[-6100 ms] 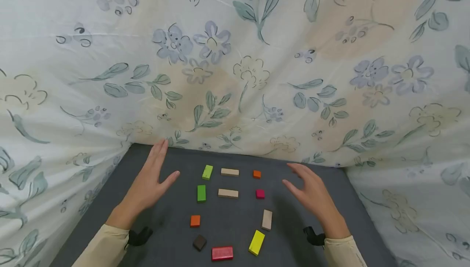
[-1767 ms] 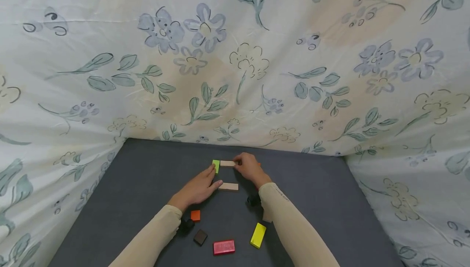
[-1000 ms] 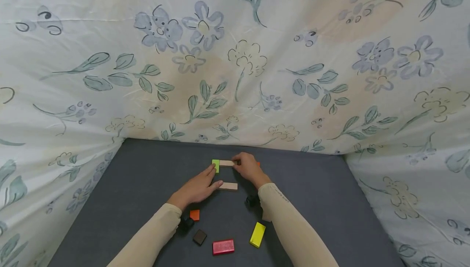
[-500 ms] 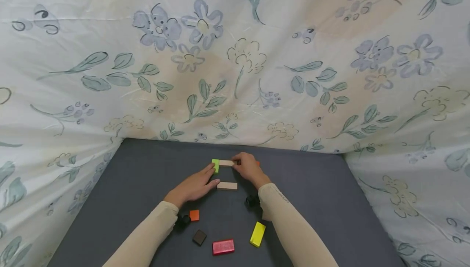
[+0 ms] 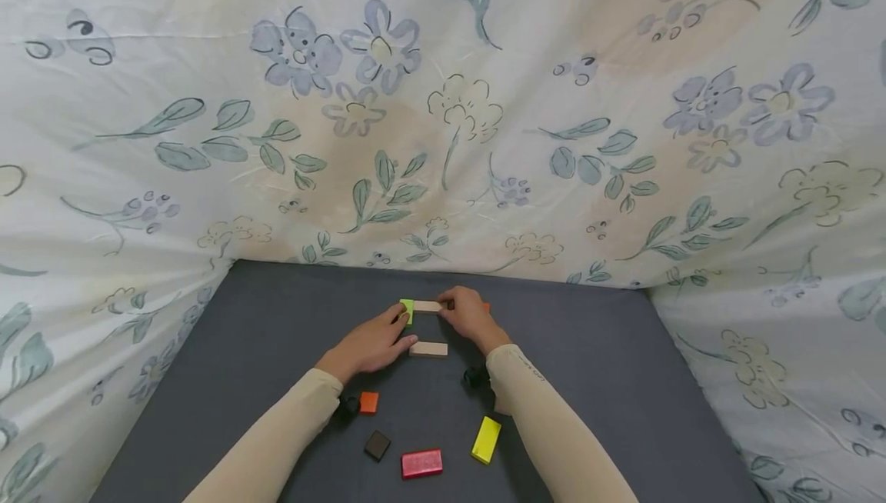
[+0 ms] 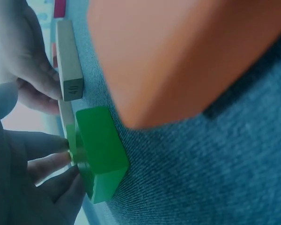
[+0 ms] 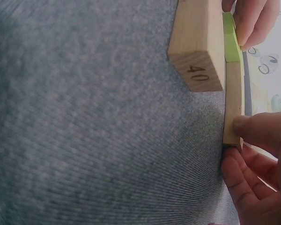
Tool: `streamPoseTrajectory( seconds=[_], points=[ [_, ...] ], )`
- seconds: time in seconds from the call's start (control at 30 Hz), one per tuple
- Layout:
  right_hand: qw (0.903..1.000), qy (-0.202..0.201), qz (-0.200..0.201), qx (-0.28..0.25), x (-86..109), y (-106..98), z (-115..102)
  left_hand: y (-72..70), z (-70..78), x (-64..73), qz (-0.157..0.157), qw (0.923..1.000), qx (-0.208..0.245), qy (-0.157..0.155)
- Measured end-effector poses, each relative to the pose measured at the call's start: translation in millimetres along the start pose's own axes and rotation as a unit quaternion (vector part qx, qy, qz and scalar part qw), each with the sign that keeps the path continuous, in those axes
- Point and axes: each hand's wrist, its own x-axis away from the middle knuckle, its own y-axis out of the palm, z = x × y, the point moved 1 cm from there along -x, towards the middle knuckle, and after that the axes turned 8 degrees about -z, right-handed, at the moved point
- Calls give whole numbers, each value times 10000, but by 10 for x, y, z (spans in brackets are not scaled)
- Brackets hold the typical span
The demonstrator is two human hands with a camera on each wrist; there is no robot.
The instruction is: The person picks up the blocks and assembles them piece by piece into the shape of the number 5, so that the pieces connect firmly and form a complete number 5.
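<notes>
My left hand reaches to a light green block, its fairly straight fingertips touching the side and the thumb apart. My right hand pinches the right end of a flat wooden block between thumb and fingers. In the right wrist view that block's other end meets the light green block. Nearer me lies a second wooden block, marked 40 on its end. A darker green block stands beside my left fingers; the hand hides it in the head view.
Toward the front lie an orange cube, a dark brown cube, a red block and a yellow block. Another orange cube peeks out behind my right hand. A floral cloth rises behind the dark grey surface.
Both hands, raised and apart at first, came in to the blocks. The light green block shifted right against the far wooden block. Lately my left fingers moved slightly; the right hand held still.
</notes>
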Motion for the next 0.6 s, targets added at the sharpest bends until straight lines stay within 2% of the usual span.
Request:
streamPoseTrajectory(
  seconds=[0.3,0.47,0.6],
  points=[
    [10000,-16,-32,31,-24,-39,-13,-42,-27,-71,-95,9995,-284,59],
    [9999,4,-65,83,-45,-30,-18,-47,-56,-127,-102,9975,-679,151],
    [10000,28,-55,31,-55,-31,-26,-69,-67,-160,-131,9967,-766,242]
  ],
)
